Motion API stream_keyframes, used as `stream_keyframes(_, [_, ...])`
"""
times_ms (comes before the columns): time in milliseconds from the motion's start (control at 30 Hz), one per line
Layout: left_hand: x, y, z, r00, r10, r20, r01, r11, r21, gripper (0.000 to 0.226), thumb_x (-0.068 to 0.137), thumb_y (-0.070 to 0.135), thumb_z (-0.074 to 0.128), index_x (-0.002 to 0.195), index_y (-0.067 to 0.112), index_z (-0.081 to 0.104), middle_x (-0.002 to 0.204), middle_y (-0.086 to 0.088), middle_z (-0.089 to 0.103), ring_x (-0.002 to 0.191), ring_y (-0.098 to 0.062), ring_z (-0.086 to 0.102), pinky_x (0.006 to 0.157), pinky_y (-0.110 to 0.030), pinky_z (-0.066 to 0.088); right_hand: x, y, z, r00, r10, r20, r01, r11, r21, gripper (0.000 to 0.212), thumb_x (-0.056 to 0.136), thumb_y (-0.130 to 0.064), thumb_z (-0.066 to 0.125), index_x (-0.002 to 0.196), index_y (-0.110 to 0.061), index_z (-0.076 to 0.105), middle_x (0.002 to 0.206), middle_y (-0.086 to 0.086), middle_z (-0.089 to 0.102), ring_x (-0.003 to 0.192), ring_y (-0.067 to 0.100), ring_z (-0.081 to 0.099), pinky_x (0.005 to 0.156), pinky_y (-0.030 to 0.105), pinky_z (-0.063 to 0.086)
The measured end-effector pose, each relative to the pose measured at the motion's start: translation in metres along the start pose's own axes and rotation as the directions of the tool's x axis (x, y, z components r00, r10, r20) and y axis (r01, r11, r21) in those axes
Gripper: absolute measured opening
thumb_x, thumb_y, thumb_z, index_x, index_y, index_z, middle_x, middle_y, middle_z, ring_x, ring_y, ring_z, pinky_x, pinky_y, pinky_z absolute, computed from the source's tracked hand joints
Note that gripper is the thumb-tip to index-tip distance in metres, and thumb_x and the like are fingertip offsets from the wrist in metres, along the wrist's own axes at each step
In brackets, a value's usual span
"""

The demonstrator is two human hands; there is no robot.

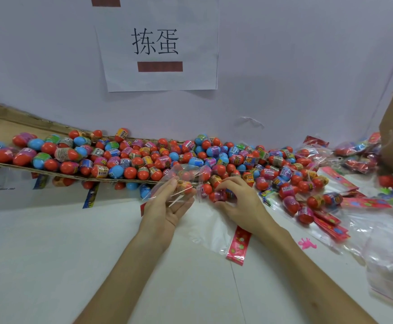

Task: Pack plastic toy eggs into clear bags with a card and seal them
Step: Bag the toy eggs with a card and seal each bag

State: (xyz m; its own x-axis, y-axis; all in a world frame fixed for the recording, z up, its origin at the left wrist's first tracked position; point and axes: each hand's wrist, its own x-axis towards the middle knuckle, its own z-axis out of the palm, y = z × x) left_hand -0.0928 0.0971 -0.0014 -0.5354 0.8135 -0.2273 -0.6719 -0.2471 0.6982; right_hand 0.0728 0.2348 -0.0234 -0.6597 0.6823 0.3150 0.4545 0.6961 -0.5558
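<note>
Toy eggs (144, 157): glossy plastic, rounded, red caps over blue, pink or green halves with printed shrink bands, heaped on the white table (50, 242) and a flat cardboard tray (50, 170) by the wall. Left hand (167, 206), palm up, pinches a thin crinkled clear bag (179, 174) containing one orange egg (183, 187). Right hand (240, 202), fingers curled, grips a pink egg (218, 196) at the bag's mouth. A red printed card (238, 245) lies flat nearby.

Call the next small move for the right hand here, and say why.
Probably slide the red-and-pink plastic egg pinched in the right hand leftward into the clear plastic bag. The left hand holds that bag with its mouth seemingly facing the egg, an orange-labelled egg already sits inside, and the pinched egg is close beside the bag.
</note>
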Motion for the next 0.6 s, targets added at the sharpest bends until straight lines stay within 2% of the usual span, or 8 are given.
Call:
stream_keyframes(200, [0.0011,-0.0008,-0.0001,1.000,0.007,0.001,-0.007,1.000,-0.016,0.035,0.095,0.016,0.069,0.129,0.006,0.066,0.110,-0.018,0.077,0.095,-0.032,0.078,0.067,-0.034,0.063,-0.0007,-0.0024,-0.0026,0.999,0.027,-0.046,-0.025,0.999,0.044,0.029,0.086,-0.030,0.081,0.114,-0.027,0.073,0.117,-0.010,0.059,0.106,0.009,0.054,0.096,0.026,0.048])
stream_keyframes(333, [0.0018,-0.0009,-0.0009,1.000,0.004,0.001,-0.004,1.000,-0.016,0.039,0.093,0.018,0.070,0.130,0.007,0.066,0.111,-0.017,0.077,0.096,-0.032,0.078,0.068,-0.034,0.063,-0.0011,-0.0044,-0.0036,0.999,-0.001,-0.045,0.003,0.999,0.041,0.025,0.087,-0.024,0.080,0.111,-0.028,0.073,0.139,-0.006,0.051,0.115,0.012,0.054,0.101,0.029,0.049])
stream_keyframes(433, [0.0015,-0.0018,0.0002,1.000,0.003,0.010,-0.003,1.000,-0.007,0.037,0.093,0.019,0.070,0.129,0.008,0.067,0.111,-0.017,0.077,0.097,-0.031,0.078,0.068,-0.033,0.063,0.0002,-0.0059,-0.0029,1.000,0.010,0.014,-0.010,1.000,0.026,0.026,0.090,-0.019,0.077,0.113,-0.030,0.071,0.155,-0.006,0.043,0.098,0.009,0.063,0.087,0.017,0.049])
stream_keyframes(467, [0.0014,-0.0022,0.0004,1.000,0.002,0.011,-0.002,1.000,-0.007,0.036,0.094,0.019,0.070,0.128,0.008,0.067,0.111,-0.017,0.077,0.097,-0.031,0.078,0.068,-0.033,0.063,0.0005,-0.0058,-0.0025,1.000,0.014,0.017,-0.014,1.000,0.024,0.027,0.091,-0.019,0.076,0.115,-0.030,0.071,0.155,-0.007,0.045,0.096,0.009,0.064,0.086,0.016,0.049])
stream_keyframes(567, [0.0010,-0.0030,0.0002,1.000,-0.001,0.000,0.001,1.000,0.000,0.033,0.094,0.018,0.070,0.125,0.009,0.068,0.110,-0.018,0.077,0.096,-0.031,0.078,0.067,-0.033,0.063,0.0003,-0.0047,-0.0011,1.000,0.000,-0.024,0.001,0.999,0.035,0.032,0.091,-0.017,0.076,0.121,-0.028,0.072,0.143,-0.007,0.058,0.109,0.013,0.064,0.100,0.028,0.052])
stream_keyframes(600, [0.0008,-0.0032,0.0002,1.000,-0.004,-0.004,0.004,1.000,0.003,0.031,0.094,0.018,0.070,0.124,0.009,0.068,0.111,-0.018,0.077,0.096,-0.031,0.078,0.067,-0.034,0.063,-0.0001,-0.0043,-0.0005,0.999,-0.005,-0.043,0.007,0.999,0.048,0.034,0.090,-0.016,0.076,0.122,-0.028,0.072,0.139,-0.007,0.062,0.105,0.008,0.064,0.100,0.027,0.052])
